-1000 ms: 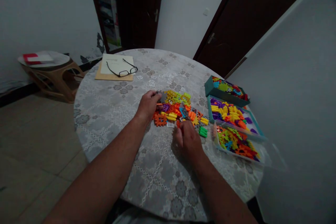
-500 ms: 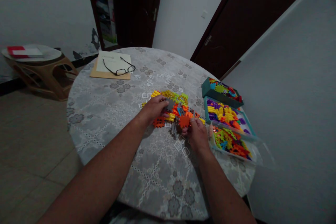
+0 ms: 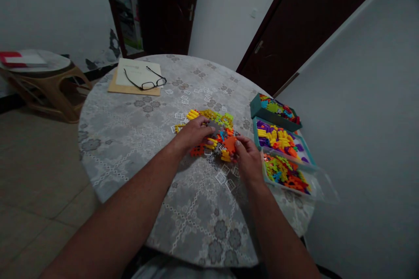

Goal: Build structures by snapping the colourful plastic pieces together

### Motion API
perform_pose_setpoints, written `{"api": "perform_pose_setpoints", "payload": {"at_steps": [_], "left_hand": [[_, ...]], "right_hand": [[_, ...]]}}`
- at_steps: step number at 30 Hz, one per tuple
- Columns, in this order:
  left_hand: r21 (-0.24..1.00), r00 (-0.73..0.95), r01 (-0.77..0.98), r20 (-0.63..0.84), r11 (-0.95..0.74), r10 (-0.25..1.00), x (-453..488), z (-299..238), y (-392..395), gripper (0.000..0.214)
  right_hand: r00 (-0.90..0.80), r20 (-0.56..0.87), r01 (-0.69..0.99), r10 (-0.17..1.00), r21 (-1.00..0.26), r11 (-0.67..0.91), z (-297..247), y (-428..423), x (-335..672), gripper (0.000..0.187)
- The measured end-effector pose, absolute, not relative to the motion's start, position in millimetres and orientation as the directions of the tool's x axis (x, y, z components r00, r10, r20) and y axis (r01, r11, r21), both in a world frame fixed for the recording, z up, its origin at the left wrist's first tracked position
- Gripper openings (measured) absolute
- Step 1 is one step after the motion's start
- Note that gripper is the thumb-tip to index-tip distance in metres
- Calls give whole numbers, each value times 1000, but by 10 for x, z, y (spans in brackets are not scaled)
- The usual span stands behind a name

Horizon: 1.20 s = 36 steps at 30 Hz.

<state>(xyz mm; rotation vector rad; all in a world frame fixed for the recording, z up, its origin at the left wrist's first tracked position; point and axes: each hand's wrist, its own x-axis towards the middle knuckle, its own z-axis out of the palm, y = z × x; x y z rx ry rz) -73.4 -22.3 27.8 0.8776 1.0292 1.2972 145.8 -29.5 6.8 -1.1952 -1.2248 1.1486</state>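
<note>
A colourful construction of toothed plastic building pieces (image 3: 225,120) lies on the table in front of me. My left hand (image 3: 195,131) is closed on a dark grey toothed building piece (image 3: 213,128) at its near left side. Between the thumb and fingers of my right hand (image 3: 248,153) is an orange building piece (image 3: 230,144), held close to the grey one. Yellow tube-like pieces (image 3: 225,155) show just below the orange piece, and an orange window-like piece (image 3: 197,150) sits under my left hand. My fingers hide part of the construction.
At the right stand a teal box (image 3: 275,111) of mixed pieces, a tray (image 3: 257,133) with purple and yellow pieces, and a clear box (image 3: 319,183) of toothed pieces. Glasses (image 3: 148,85) lie on papers (image 3: 131,72) at the far left. A stool (image 3: 59,83) stands beyond the table.
My right hand has tilted the orange piece and brought it slightly up. Yellow tubes now show beneath it. My left hand keeps the grey piece, its fingers farther over it.
</note>
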Motion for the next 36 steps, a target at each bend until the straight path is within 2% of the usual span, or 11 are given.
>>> {"api": "perform_pose_setpoints", "payload": {"at_steps": [7, 11, 13, 16, 18, 22, 25, 28, 31, 33, 36], "left_hand": [[937, 86, -334, -77, 101, 993, -706, 301, -272, 32], [918, -38, -395, -49, 30, 998, -843, 371, -251, 33], [895, -151, -444, -35, -37, 988, -946, 413, -231, 33], [869, -334, -480, -49, -125, 941, -1078, 440, -194, 36], [860, -407, -489, -73, -149, 911, -1118, 430, -172, 38], [855, -401, -505, -114, -116, 909, -1099, 395, -155, 44], [854, -381, -511, -121, -100, 917, -1070, 375, -148, 46], [855, -387, -508, -119, -104, 915, -1046, 347, -131, 45], [866, -379, -487, -91, -115, 921, -993, 319, -122, 46], [880, -355, -460, -62, -117, 933, -931, 306, -134, 47], [905, -291, -417, -47, -83, 955, -815, 296, -172, 45]], "right_hand": [[-97, 254, 179, 962, -947, 267, 224, -232, 1118, 33], [-72, 231, 129, 970, -963, 239, 194, -218, 977, 37], [-110, 257, 192, 960, -942, 274, 133, -261, 941, 35], [-320, 416, 402, 851, -754, 520, 1, -359, 902, 26], [-467, 459, 483, 756, -584, 653, -78, -417, 861, 31], [-581, 335, 637, 741, -379, 671, -137, -468, 751, 46], [-556, 280, 711, 783, -328, 622, -112, -476, 716, 44], [-533, 323, 672, 782, -400, 623, -66, -504, 774, 32], [-520, 376, 527, 767, -565, 635, 8, -541, 898, 18], [-436, 362, 434, 824, -717, 545, 70, -544, 983, 12], [-227, 284, 283, 931, -896, 342, 146, -494, 1082, 14]]}}
